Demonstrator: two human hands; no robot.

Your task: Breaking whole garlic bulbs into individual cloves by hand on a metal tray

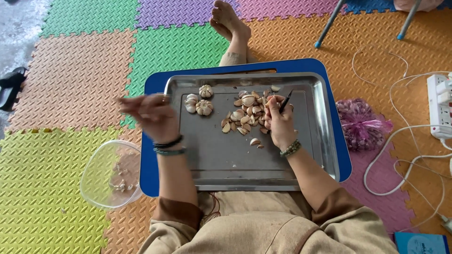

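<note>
- The right hand (278,123) gripped a small dark-handled knife (286,101) over the pile of garlic cloves (245,115) at the tray's far middle.
- The left hand (151,112) was motion-blurred at the steel tray's (301,160) left edge; whether it held anything could not be told.
- Whole garlic bulbs (204,107) lay left of the cloves.
- A clear bowl (101,186) with peel sat near-left.
- Judgement: the cloves are light, firm, papery-skinned and slippery; best pinched at the sides.

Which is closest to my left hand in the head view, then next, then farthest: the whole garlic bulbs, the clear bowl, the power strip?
From the left hand:
1. Garlic bulbs, just right, on the tray.
2. Clear bowl, lower left, on the mat.
3. Power strip, far right edge.
</note>
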